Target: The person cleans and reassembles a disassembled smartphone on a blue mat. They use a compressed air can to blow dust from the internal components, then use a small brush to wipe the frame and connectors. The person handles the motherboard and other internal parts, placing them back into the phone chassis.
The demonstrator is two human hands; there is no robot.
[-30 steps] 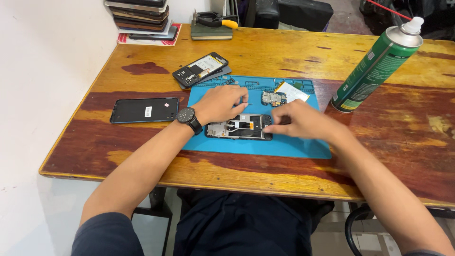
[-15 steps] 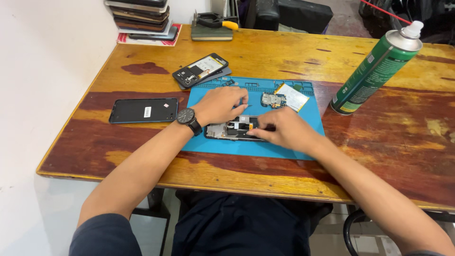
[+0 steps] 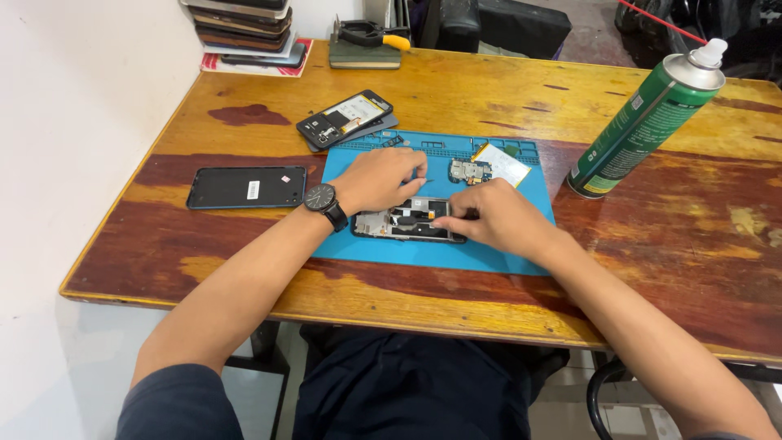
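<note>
An opened phone (image 3: 403, 222) with its insides showing lies on a blue work mat (image 3: 497, 259). My left hand (image 3: 376, 179), with a black wristwatch (image 3: 320, 198) on its wrist, hovers just above the phone's far edge. Its fingers are curled around a thin tool whose dark tip (image 3: 428, 181) pokes out to the right. My right hand (image 3: 498, 222) rests on the phone's right end, fingertips pinched on a part inside it. A small circuit board (image 3: 466, 171) and a white flat piece (image 3: 502, 163) lie at the back of the mat.
A black phone (image 3: 246, 187) lies face down to the left of the mat. Another opened phone (image 3: 344, 119) sits behind it. A green spray can (image 3: 645, 121) stands at the right. A stack of phones (image 3: 248, 28) and pliers (image 3: 368, 34) are at the back edge.
My right hand has slid left along the mat, from beside the phone onto its right end. My left hand has stayed over the phone's far edge.
</note>
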